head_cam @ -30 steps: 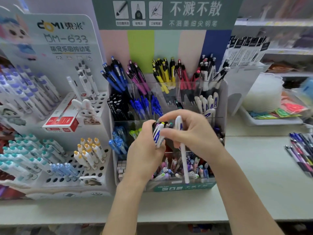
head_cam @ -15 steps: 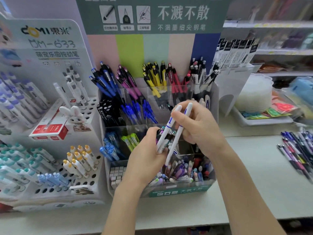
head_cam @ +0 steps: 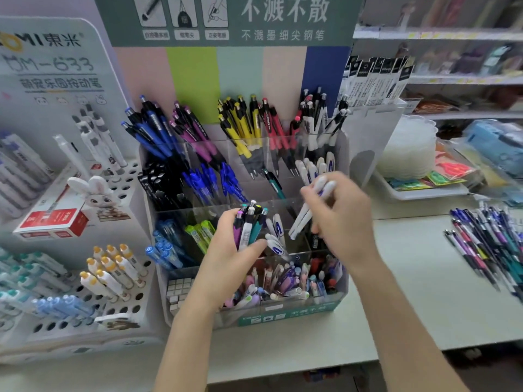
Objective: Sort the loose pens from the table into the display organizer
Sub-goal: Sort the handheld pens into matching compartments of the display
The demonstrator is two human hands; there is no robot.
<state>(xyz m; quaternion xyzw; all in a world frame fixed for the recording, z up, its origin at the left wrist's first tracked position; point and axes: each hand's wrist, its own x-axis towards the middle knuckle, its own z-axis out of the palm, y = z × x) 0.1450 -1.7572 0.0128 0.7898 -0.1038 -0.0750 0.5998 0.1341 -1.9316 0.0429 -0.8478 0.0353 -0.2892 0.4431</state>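
Note:
The clear display organizer (head_cam: 341, 281) stands on the table, its compartments full of coloured pens. My left hand (head_cam: 226, 258) grips a bundle of pens (head_cam: 250, 224), purple, white and teal, upright in front of the organizer's middle row. My right hand (head_cam: 345, 222) holds two white pens (head_cam: 307, 210) slanted, their lower tips over a middle-right compartment that holds similar white pens (head_cam: 276, 236). A pile of loose pens (head_cam: 486, 244) lies on the table at the far right.
A white DOMI pen stand (head_cam: 85, 250) with a rabbit figure and a red box sits to the left. A white tray (head_cam: 418, 190) with plastic containers and packets stands at the back right. Shelves run behind it.
My right hand has pulled the two white pens away from the left hand's bundle and moved them right, toward the white-pen compartments. The left hand keeps the other pens.

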